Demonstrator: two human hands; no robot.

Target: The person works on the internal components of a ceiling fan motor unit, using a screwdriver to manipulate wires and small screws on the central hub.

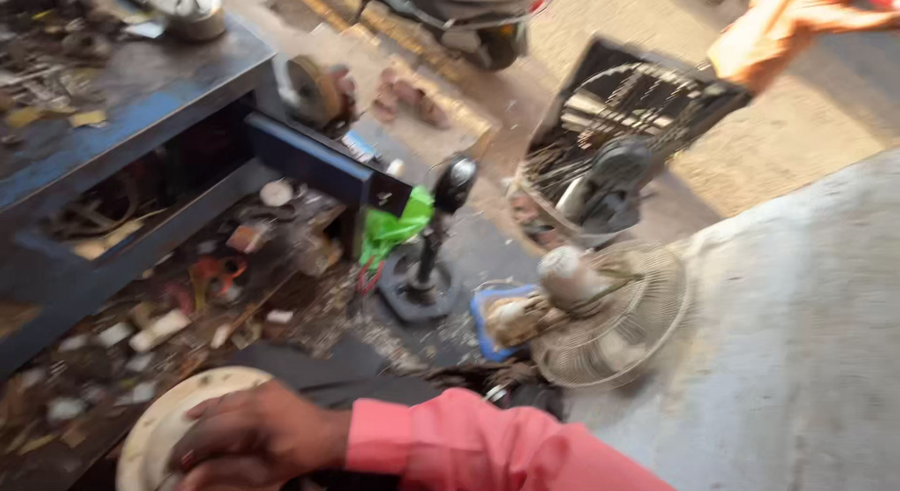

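My left hand (251,439), in a pink sleeve, lies at the bottom edge with its fingers curled over a round cream disc (159,421). At the top right, a blurred orange-pink sleeve and hand, seemingly my right hand (783,27), meet the upper corner of a black square fan housing (623,107) with a wire grille. That housing stands tilted on the ground. Motion blur hides how the fingers hold it. A small table fan (586,308) with a wire guard and a blue base lies on its side between the two hands.
A blue metal workbench (141,107) cluttered with scrap stands at the left, with loose parts strewn on the floor below it. A black stand with a green bag (412,233) is in the middle. There is a concrete slab (797,341) on the right and a scooter (469,18) at the top.
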